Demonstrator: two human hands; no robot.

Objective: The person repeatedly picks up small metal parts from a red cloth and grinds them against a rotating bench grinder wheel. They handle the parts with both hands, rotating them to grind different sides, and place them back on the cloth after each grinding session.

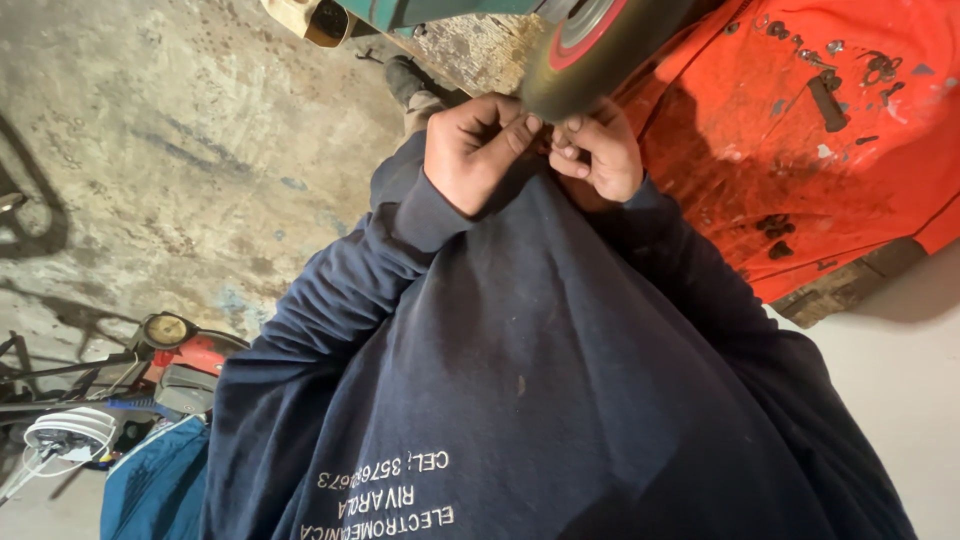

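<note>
**Hands pinched together under a wheel rim**

The fingers [512,132] of the left hand [470,150] were curled in, thumb pressed toward the fingers of the right hand [600,152]; both hands met at the edge of a dark sweatshirt [520,370]. Whether anything small was pinched between them could not be told. Just above the knuckles, a dark wheel [590,45] with a red and grey hub blocked the fingertips. To the right lay an orange bench [830,150], stained and scattered with dark screws. Pale printed lettering ran across the sweatshirt's lower part. Left, on the concrete floor [180,150], stood a red machine [190,355].
</note>
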